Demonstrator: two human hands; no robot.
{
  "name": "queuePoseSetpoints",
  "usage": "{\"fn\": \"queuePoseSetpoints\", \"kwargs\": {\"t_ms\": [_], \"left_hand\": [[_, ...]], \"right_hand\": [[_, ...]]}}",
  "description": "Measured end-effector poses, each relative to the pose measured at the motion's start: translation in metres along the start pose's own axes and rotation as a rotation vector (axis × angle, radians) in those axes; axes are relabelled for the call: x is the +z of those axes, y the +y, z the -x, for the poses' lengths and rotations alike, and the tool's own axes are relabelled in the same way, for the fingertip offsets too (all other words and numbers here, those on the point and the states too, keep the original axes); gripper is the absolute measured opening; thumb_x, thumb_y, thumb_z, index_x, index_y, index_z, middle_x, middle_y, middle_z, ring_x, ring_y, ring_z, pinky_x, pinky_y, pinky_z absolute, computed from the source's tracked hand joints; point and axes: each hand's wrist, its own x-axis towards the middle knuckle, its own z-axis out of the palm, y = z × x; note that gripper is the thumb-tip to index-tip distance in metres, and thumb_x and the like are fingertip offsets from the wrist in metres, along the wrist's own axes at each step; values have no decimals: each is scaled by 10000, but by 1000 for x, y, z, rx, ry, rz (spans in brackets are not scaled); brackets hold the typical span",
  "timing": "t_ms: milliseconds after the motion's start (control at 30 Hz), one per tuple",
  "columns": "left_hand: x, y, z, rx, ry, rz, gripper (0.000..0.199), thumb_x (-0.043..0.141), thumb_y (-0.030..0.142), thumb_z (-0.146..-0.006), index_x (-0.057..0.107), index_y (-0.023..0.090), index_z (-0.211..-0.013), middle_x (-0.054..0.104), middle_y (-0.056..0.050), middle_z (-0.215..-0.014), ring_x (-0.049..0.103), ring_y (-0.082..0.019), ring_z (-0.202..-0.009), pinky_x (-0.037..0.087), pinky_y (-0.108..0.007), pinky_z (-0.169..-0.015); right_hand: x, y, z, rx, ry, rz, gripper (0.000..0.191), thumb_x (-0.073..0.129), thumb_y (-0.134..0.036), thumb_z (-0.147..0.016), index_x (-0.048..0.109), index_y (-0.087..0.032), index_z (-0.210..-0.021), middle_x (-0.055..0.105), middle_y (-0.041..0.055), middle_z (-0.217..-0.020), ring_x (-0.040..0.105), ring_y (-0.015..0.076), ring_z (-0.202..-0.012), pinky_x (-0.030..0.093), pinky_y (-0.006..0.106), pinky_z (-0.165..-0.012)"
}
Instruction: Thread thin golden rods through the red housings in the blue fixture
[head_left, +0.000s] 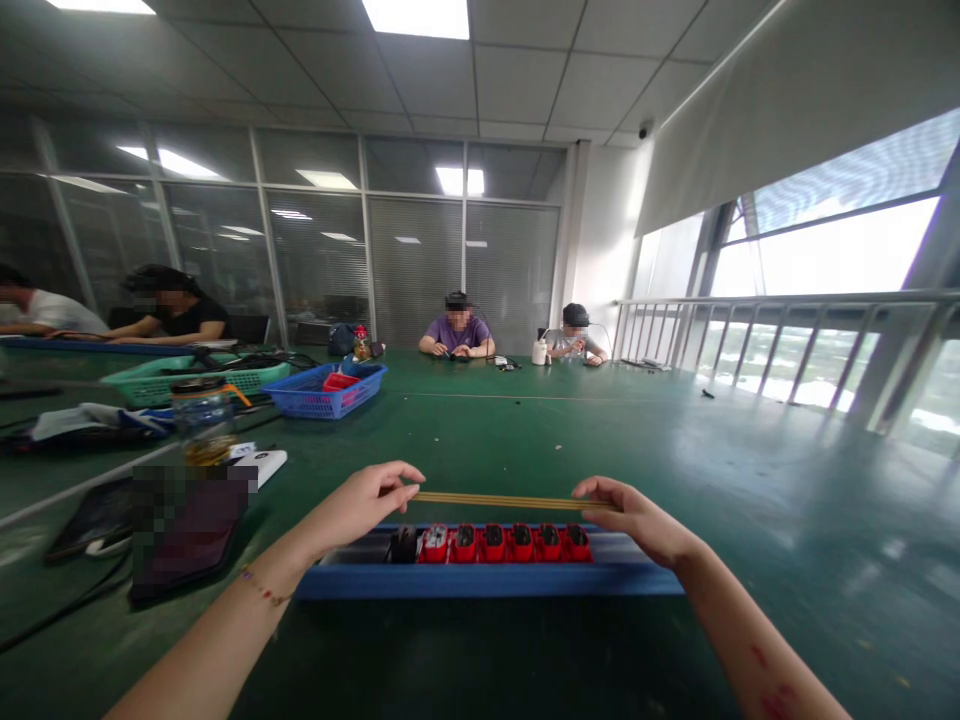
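Note:
Thin yellowish sticks point(495, 499) stretch level between my two hands, above the far edge of a long blue tray point(487, 581). My left hand point(381, 492) pinches their left end between thumb and fingers. At the right end, my right hand point(619, 505) has its fingers closed round the sticks. Below them, a row of several red blocks with dark tops point(493, 543) sits in the tray, with a black round piece point(403, 544) at the row's left end.
A dark phone-like slab point(199, 535), a white device point(262, 468) and a jar point(202, 425) lie to the left. Behind them stand a blue basket point(326, 392) and a green basket point(139, 385). Several people sit along the far and left sides of the green table point(637, 430).

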Motion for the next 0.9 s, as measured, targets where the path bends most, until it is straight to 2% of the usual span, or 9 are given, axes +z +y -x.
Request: {"fn": "queuePoseSetpoints", "kwargs": {"t_ms": [67,200,333,533,733,900], "left_hand": [[-2,0,1,-33,-5,9,406,400,504,-774,551,188,-978,618,1,-705,558,-156,-683,375,-221,-602],[-4,-8,2,-78,-119,16,402,434,512,-749,560,174,-926,632,-4,-689,557,-145,-634,362,-209,-563],[-1,-17,3,-122,-182,21,423,447,540,-729,556,169,-899,630,-9,-686,518,-118,-544,333,-190,-479],[3,-20,7,-113,-297,76,404,456,528,-735,543,174,-908,605,-1,-648,496,-102,-484,366,-194,-457],[0,-21,7,-92,-277,36,400,429,526,-753,548,180,-916,594,0,-652,489,-105,-512,353,-188,-464],[3,-24,5,-106,-250,28,400,426,525,-752,527,193,-951,587,4,-650,477,-110,-522,344,-191,-472]], "right_hand": [[0,-2,3,31,-10,-26,289,602,-372,-731,540,-173,-932,543,7,-816,497,117,-700,401,219,-618],[3,5,-1,91,-7,25,322,553,-463,-751,545,-163,-870,493,-21,-677,418,80,-554,327,194,-491],[7,13,-5,115,-67,160,320,577,-453,-737,533,-160,-860,479,-34,-619,388,78,-537,280,190,-467],[6,15,-3,115,-77,310,323,560,-457,-750,515,-160,-869,435,-50,-588,355,76,-527,246,193,-453],[8,12,-3,41,-59,293,301,547,-444,-764,496,-162,-855,421,-52,-591,359,80,-539,269,196,-473],[9,12,-2,58,-68,304,306,542,-453,-763,506,-163,-852,426,-50,-591,359,80,-539,275,195,-470]]}}
